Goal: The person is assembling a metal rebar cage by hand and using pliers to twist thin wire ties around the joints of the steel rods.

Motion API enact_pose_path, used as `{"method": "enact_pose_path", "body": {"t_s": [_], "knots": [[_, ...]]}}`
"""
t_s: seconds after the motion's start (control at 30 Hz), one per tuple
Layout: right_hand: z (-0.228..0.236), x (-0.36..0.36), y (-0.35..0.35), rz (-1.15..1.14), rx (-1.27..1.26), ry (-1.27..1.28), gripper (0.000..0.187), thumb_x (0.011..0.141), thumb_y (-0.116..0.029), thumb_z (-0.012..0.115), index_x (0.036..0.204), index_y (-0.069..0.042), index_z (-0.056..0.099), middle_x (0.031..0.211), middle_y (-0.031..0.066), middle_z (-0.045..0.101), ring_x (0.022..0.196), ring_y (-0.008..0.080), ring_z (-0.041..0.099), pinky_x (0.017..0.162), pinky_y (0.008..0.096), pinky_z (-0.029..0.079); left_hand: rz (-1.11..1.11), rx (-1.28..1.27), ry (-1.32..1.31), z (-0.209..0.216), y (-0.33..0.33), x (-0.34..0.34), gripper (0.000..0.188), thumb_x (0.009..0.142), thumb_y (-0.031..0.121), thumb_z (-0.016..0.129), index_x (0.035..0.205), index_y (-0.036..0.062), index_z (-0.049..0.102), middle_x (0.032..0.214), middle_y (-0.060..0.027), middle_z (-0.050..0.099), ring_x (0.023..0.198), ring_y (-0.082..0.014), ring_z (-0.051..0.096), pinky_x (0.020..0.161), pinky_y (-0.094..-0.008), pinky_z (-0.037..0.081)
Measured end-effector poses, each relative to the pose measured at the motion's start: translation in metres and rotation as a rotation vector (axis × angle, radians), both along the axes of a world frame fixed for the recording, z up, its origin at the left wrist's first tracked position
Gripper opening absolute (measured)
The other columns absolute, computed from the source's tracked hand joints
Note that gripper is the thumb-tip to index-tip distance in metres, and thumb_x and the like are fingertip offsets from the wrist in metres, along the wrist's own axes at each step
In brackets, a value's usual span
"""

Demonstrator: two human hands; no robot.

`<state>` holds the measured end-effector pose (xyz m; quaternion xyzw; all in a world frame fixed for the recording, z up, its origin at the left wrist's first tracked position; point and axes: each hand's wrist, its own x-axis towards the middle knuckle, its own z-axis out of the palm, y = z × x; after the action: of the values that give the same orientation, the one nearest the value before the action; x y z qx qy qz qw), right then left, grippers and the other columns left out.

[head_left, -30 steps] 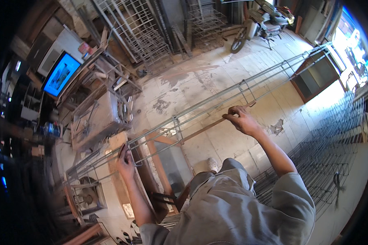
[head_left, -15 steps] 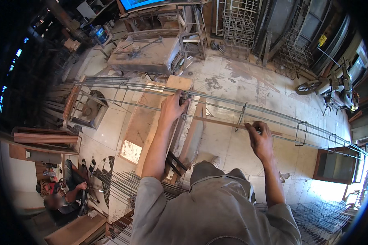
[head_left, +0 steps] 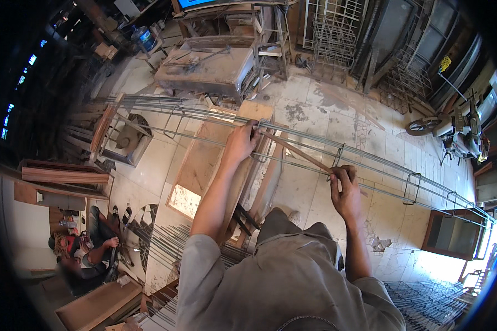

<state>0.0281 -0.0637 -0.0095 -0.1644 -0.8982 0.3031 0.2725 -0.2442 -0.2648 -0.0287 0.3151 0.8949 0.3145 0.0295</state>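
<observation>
A long frame of thin steel rods (head_left: 370,166) with rectangular wire stirrups (head_left: 412,188) runs across the view in front of me. My left hand (head_left: 242,142) is closed at the upper rods, its fingertips pinched beside a stirrup; I cannot make out exactly what they grip. My right hand (head_left: 344,190) is closed around a long, narrow brown bar (head_left: 299,153). That bar slants from my right hand up to the stirrup by my left fingertips. Another stirrup (head_left: 337,159) stands just above my right hand.
Under the rods stands a wooden bench (head_left: 201,151). A dusty box-shaped table (head_left: 204,71) with tools is beyond it. A motorbike (head_left: 453,129) is parked at far right. Another person (head_left: 94,251) sits at lower left. Bundled rods (head_left: 168,245) lie near my left side.
The brown bar has swung: its left end rose from the lower rod to the upper rods by my left fingers. My right hand moved slightly down and left. The whole view shifted a little.
</observation>
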Motion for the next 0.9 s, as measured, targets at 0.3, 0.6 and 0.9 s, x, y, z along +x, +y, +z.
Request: {"method": "enact_pose_path", "body": {"t_s": [0.3,0.6,0.9], "knots": [[0.013,-0.101,0.01,0.197,0.215,-0.264,0.031,0.08,-0.027,0.075,0.097,-0.004,0.063,0.091,0.0146,0.065,0.079,0.0342,0.063,0.079,0.0448,0.047,-0.123,0.116,-0.051,0.013,0.008,-0.019,0.028,0.089,0.017,0.062,0.112,0.0015,0.064,0.09,-0.0248,0.067,0.089,-0.0409,0.065,0.078,-0.0473,0.051],[-0.013,-0.154,0.014,0.353,0.557,-0.349,0.026,0.084,-0.015,0.065,0.106,-0.006,0.052,0.102,0.0141,0.058,0.084,0.0309,0.068,0.082,0.042,0.052,-0.152,0.125,-0.282,0.016,0.01,-0.022,0.027,0.089,0.017,0.061,0.112,0.0025,0.061,0.088,-0.0241,0.066,0.084,-0.0417,0.065,0.074,-0.0462,0.05],[0.021,-0.131,-0.029,0.426,0.237,-0.745,0.035,0.091,-0.041,0.061,0.081,-0.008,0.066,0.07,0.0155,0.066,0.065,0.0362,0.066,0.058,0.048,0.05,-0.137,0.098,-0.298,0.019,0.003,-0.024,0.026,0.091,0.021,0.06,0.111,0.0058,0.061,0.074,-0.0206,0.064,0.074,-0.0414,0.063,0.066,-0.0484,0.048]]}}
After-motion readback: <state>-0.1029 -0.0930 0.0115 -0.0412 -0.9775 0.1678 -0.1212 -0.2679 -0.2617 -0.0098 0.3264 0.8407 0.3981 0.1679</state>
